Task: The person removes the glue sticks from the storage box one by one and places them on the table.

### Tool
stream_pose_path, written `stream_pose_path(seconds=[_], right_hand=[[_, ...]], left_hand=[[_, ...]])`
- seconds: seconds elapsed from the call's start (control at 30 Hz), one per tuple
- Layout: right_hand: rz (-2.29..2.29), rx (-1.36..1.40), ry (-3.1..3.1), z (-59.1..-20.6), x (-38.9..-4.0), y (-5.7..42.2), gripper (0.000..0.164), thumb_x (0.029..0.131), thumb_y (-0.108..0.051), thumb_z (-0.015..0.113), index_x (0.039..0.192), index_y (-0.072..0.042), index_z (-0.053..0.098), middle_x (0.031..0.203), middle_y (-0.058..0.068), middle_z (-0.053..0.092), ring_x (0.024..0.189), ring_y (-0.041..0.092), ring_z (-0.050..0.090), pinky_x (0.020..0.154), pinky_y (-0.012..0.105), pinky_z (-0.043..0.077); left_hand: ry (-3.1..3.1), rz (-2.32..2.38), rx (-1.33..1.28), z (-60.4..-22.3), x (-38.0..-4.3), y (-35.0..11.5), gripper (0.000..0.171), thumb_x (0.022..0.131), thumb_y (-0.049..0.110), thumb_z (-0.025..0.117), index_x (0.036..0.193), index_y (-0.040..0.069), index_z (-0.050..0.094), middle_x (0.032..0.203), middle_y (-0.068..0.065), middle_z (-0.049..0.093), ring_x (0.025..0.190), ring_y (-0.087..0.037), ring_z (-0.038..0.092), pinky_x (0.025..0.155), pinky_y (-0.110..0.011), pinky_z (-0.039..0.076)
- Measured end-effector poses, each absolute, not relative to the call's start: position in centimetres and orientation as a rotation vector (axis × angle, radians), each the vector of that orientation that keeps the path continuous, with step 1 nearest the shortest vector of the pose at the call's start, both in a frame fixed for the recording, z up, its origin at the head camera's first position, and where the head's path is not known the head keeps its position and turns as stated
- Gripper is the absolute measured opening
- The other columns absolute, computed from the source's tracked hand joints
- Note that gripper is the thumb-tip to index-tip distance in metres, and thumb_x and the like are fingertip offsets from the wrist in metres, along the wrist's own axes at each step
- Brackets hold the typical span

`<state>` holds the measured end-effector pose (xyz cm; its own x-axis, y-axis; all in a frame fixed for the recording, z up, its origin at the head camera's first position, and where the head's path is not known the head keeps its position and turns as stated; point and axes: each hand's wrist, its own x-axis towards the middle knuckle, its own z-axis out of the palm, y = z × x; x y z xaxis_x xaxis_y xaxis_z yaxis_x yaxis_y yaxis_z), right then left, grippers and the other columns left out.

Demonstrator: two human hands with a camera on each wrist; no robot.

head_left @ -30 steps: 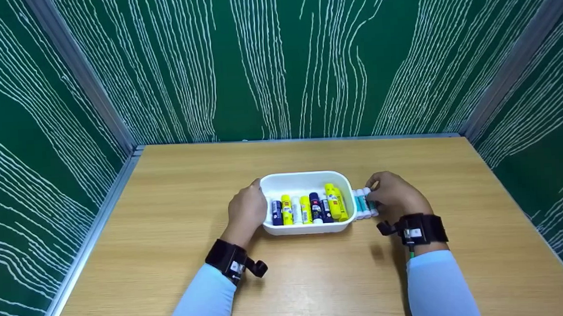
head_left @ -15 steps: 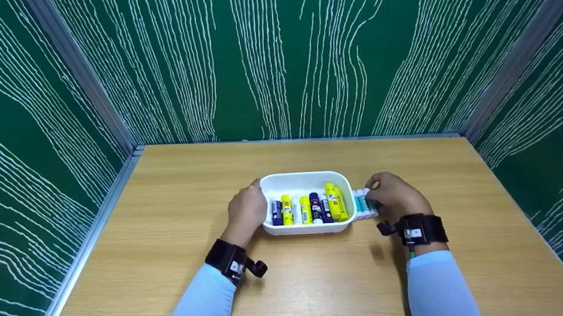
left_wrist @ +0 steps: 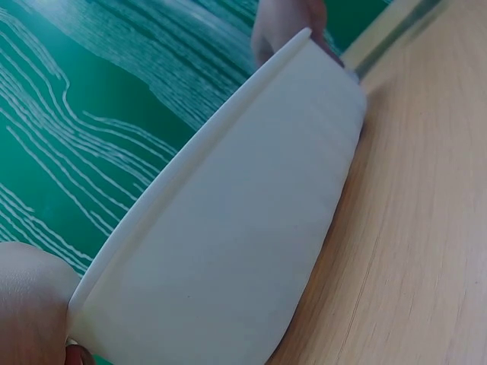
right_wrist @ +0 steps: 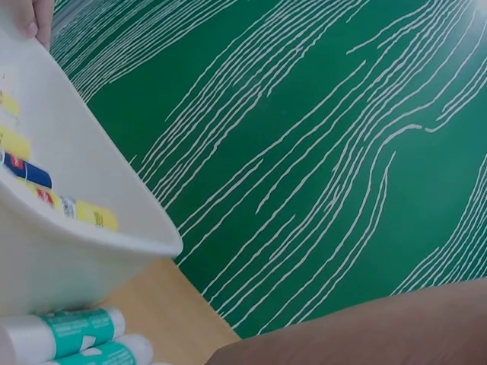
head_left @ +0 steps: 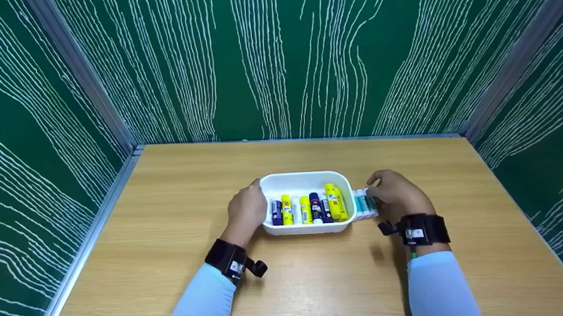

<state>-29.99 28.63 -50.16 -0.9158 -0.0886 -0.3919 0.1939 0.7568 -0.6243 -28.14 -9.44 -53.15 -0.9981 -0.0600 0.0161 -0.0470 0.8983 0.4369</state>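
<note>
A white plastic tub (head_left: pixel 309 229) stands on the wooden table with several glue sticks lying in a row inside it, among them a yellow one (head_left: pixel 287 210) and a dark blue one (head_left: pixel 315 209). My left hand (head_left: pixel 248 207) grips the tub's left end; in the left wrist view the tub's long side (left_wrist: pixel 221 213) fills the middle. Against the tub's right end lies a short row of white glue sticks with teal labels (head_left: pixel 362 205). My right hand (head_left: pixel 398 190) is over their right side, fingers loosely bent near the outermost one. Its fingertips are partly hidden.
The wooden table (head_left: pixel 317 281) extends around the tub on all sides. Green panels (head_left: pixel 257 63) with white wavy lines enclose the back and both sides, joined by grey metal posts (head_left: pixel 79 72).
My right hand has shifted slightly up and to the right, its fingers a little apart from the outermost teal-labelled glue stick. The left hand and the tub stay put.
</note>
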Motion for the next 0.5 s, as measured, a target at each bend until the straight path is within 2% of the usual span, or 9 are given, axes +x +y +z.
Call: stream_pose_path(seconds=[0.07, 0.17, 0.5], right_hand=[[-0.942, 0.075, 2.577, -49.9, -30.0, 28.7, 0.050, 0.112, -0.028, 0.065, 0.154, -0.002, 0.060, 0.143, 0.028, 0.065, 0.121, 0.041, 0.063, 0.103, 0.052, 0.058], [-0.912, 0.058, 2.618, -49.5, -30.1, 28.7, 0.052, 0.111, -0.029, 0.065, 0.154, -0.001, 0.061, 0.147, 0.030, 0.064, 0.124, 0.042, 0.063, 0.106, 0.054, 0.059], [-0.950, -0.050, 2.716, -47.3, -29.5, 27.4, 0.051, 0.114, -0.027, 0.066, 0.156, 0.001, 0.060, 0.138, 0.031, 0.070, 0.114, 0.040, 0.072, 0.091, 0.041, 0.064]], left_hand=[[-3.037, -0.702, 0.090, -53.1, -28.2, -9.4, 0.050, 0.121, 0.021, 0.040, 0.167, 0.009, 0.057, 0.139, -0.021, 0.080, 0.116, -0.036, 0.082, 0.092, -0.055, 0.069], [-3.041, -0.702, 0.090, -53.1, -28.2, -9.5, 0.050, 0.121, 0.020, 0.040, 0.167, 0.009, 0.057, 0.139, -0.020, 0.080, 0.116, -0.035, 0.082, 0.092, -0.054, 0.069], [-3.050, -0.693, 0.104, -53.1, -28.2, -9.4, 0.050, 0.122, 0.022, 0.040, 0.167, 0.010, 0.056, 0.141, -0.020, 0.079, 0.117, -0.035, 0.082, 0.094, -0.054, 0.068]])
